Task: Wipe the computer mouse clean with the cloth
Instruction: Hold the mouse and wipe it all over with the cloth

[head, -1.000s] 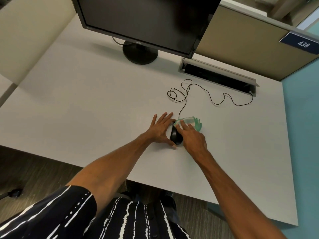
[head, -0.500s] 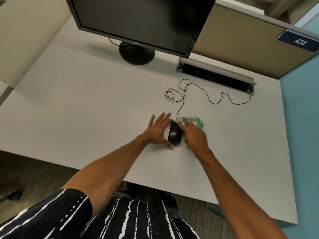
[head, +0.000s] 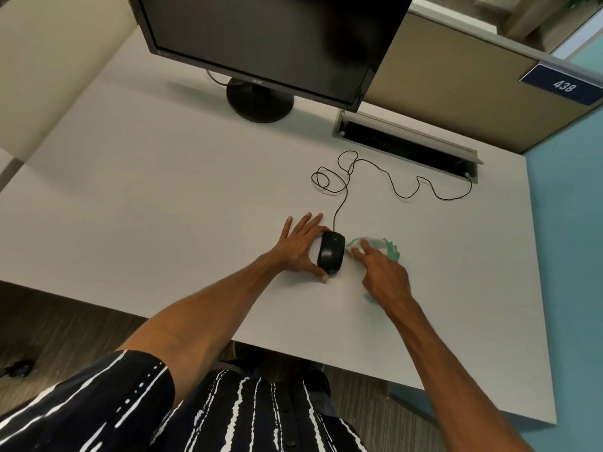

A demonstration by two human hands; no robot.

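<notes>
A black wired computer mouse [head: 331,252] lies on the white desk [head: 163,197], its cable [head: 391,184] looping away to the back right. My left hand [head: 298,247] lies against the mouse's left side. Its fingers are spread straight on the desk and its thumb touches the mouse's near end. Just right of the mouse, my right hand [head: 383,275] holds a white and green cloth [head: 388,247] down on the desk under curved fingers. The cloth is blurred and partly hidden by the hand. It lies beside the mouse, and I cannot tell whether it touches it.
A black monitor [head: 261,37] on a round stand [head: 259,101] rises at the back of the desk. A grey cable slot [head: 408,146] sits at the back right, where the cable ends. Beige partitions [head: 440,79] close the back, and the desk's near edge is close to my body.
My right hand has slid the cloth off the top of the mouse to its right side, so the mouse now shows whole. My left hand has stayed against the mouse.
</notes>
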